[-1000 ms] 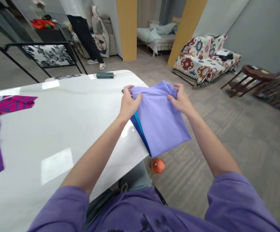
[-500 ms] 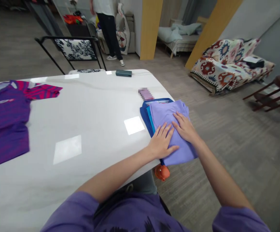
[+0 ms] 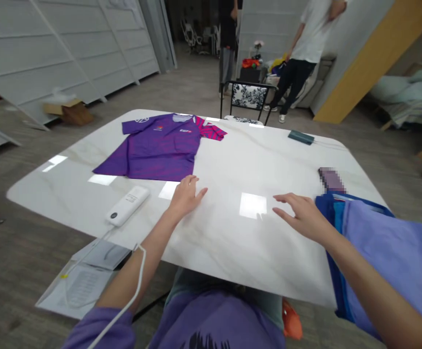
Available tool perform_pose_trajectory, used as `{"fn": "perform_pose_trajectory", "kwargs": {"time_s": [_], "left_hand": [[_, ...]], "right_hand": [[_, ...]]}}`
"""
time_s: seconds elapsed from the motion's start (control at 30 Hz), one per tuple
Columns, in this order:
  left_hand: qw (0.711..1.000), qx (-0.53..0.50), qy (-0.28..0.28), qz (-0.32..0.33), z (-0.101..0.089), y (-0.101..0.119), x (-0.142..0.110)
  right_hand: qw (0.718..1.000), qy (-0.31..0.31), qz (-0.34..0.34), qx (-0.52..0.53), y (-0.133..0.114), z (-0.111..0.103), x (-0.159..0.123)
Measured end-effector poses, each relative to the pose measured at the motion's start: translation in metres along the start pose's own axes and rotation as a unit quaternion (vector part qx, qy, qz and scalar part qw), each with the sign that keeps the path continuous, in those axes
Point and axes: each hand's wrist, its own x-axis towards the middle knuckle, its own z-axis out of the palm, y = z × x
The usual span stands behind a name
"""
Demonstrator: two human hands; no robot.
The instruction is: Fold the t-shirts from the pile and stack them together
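Note:
A purple shirt with one pink-striped sleeve [image 3: 160,150] lies spread on the white marbled table [image 3: 225,242]. My left hand [image 3: 186,196] is just off its lower right corner, fingers apart and holding nothing. Over the table's right half hovers my right hand [image 3: 300,213], empty, with thumb and fingers spread. To its right sits a stack of folded clothes [image 3: 385,242], lavender on top and blues beneath, at the table's right edge. My right forearm passes over part of this stack.
A white corded device [image 3: 128,206] rests at the table's left front. A dark green case [image 3: 301,137] and a pixelated phone-like object [image 3: 332,180] are on the right. Beyond the table stand a patterned chair [image 3: 249,97] and two people. An orange object [image 3: 291,320] shows below the front edge.
Both hands have left the lavender clothing they were pressing flat and moved left over the table. The camera has turned left, bringing the whole purple shirt into view.

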Motion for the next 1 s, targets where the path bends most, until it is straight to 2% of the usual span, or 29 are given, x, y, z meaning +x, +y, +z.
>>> {"fn": "perform_pose_trajectory", "kwargs": {"time_s": [0.1, 0.17, 0.23, 0.3, 0.4, 0.47, 0.53, 0.63, 0.7, 0.77, 0.87, 0.93, 1.0], "left_hand": [[0.999, 0.009, 0.008, -0.050, -0.006, -0.062, 0.003], [0.998, 0.006, -0.003, -0.060, -0.003, -0.082, 0.004], [0.998, 0.001, -0.013, -0.058, 0.002, -0.088, 0.002], [0.999, -0.006, -0.017, -0.046, 0.009, -0.080, -0.003], [0.999, -0.020, -0.029, -0.008, 0.024, -0.045, -0.014], [0.998, -0.032, -0.044, 0.022, 0.037, -0.012, -0.023], [0.996, -0.047, -0.058, 0.052, 0.049, 0.022, -0.034], [0.986, -0.088, -0.090, 0.112, 0.053, 0.061, -0.050], [0.972, -0.128, -0.122, 0.154, 0.039, 0.069, -0.058], [0.960, -0.172, -0.134, 0.176, 0.016, 0.063, -0.060], [0.964, -0.204, -0.089, 0.144, -0.021, 0.037, -0.054], [0.976, -0.187, -0.044, 0.106, -0.037, 0.019, -0.044], [0.985, -0.149, -0.014, 0.083, -0.041, 0.006, -0.028]], "right_hand": [[0.995, -0.072, -0.061, 0.030, -0.051, 0.044, 0.071], [0.989, -0.111, -0.089, 0.048, -0.088, 0.078, 0.121], [0.984, -0.133, -0.105, 0.059, -0.126, 0.110, 0.174], [0.982, -0.136, -0.112, 0.065, -0.162, 0.138, 0.226], [0.985, -0.109, -0.111, 0.068, -0.200, 0.168, 0.291], [0.987, -0.102, -0.112, 0.053, -0.210, 0.178, 0.315], [0.987, -0.111, -0.115, 0.026, -0.203, 0.183, 0.320], [0.988, -0.112, -0.108, -0.006, -0.166, 0.181, 0.294], [0.991, -0.094, -0.093, -0.022, -0.131, 0.171, 0.256], [0.994, -0.077, -0.072, -0.040, -0.096, 0.158, 0.205], [0.996, -0.063, -0.039, -0.053, -0.057, 0.135, 0.109], [0.997, -0.060, -0.019, -0.054, -0.047, 0.120, 0.041], [0.997, -0.059, 0.001, -0.056, -0.047, 0.104, -0.018]]}}
